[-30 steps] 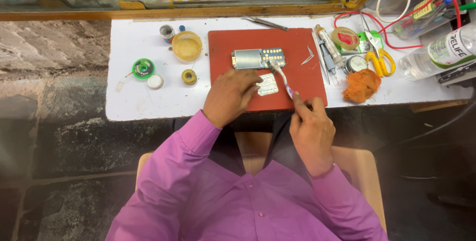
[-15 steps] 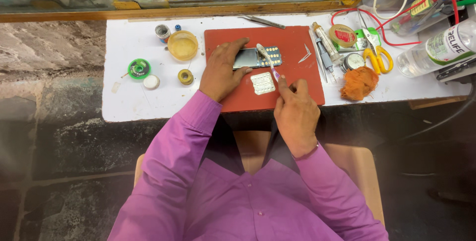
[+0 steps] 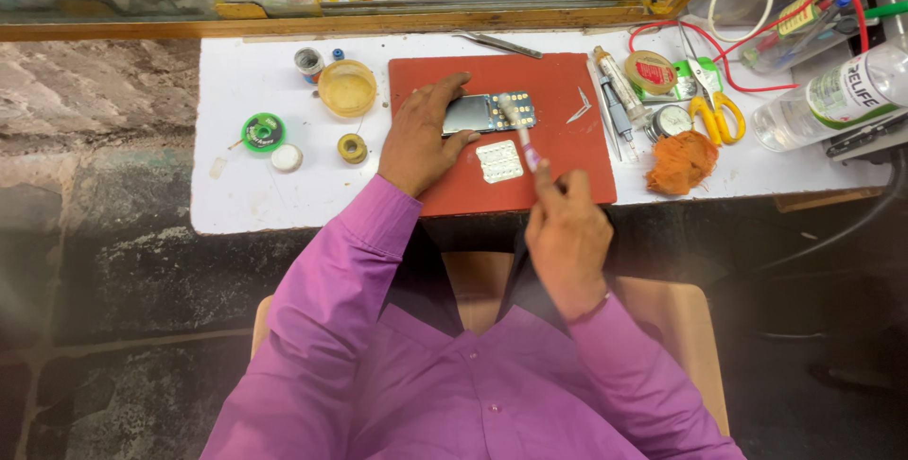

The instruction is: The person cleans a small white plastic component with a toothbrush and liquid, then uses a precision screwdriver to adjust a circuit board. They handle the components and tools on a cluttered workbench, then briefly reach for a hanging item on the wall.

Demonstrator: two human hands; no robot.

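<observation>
Disassembly stage, judged from the layout: the small phone [image 3: 490,112] lies on the red mat [image 3: 567,162] with its front cover off, so that the screen and the bare key contacts show, and the separated pale keypad sheet [image 3: 498,160] rests on the mat just below it. Left hand [image 3: 421,134] is laid flat over the phone's left end, fingers curled against its edge, pinning it to the mat. Right hand [image 3: 565,228] is clenched around a slim pen-like tool [image 3: 523,134], whose tip reaches the key-contact area of the phone; whether the tip actually touches the board cannot be told. Work on the exposed contacts appears to be in progress, and reassembly is not yet begun: the keypad sheet is off the phone, and no cover is seen fitted. Around the mat on the white worktop [image 3: 236,195] stand a round yellow dish [image 3: 347,87], a green wick spool [image 3: 263,131], a small solder reel [image 3: 352,147], tweezers [image 3: 499,43], yellow-handled scissors [image 3: 716,112] and an orange cloth [image 3: 681,160], all well apart from both hands.
</observation>
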